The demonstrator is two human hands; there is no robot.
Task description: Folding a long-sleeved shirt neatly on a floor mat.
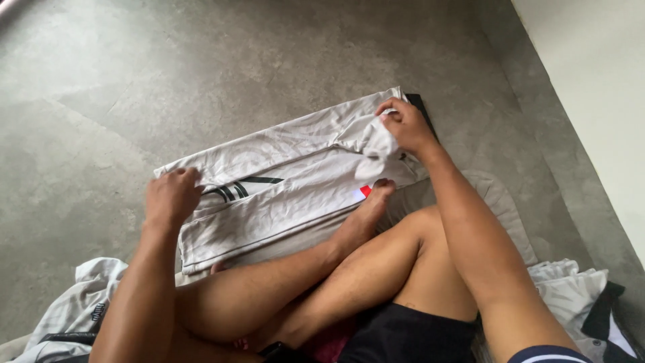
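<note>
White shirt (282, 181) flat on floor (101, 81), before crossed legs. Left hand (171, 196) closed on near-left edge; right hand (405, 126) pinching far-right corner. Likely light, limp, wrinkle-prone; best gripped at edges.

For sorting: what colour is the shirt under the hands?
White shirt, dark stripes; head view.

crumpled garment (70, 312) cut off at left edge, foot (366, 212) covering white shirt (282, 181)

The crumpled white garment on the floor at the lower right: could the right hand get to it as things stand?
Probably yes. The right hand grips the white shirt, and the crumpled white garment lies beside that arm with nothing between.
</note>
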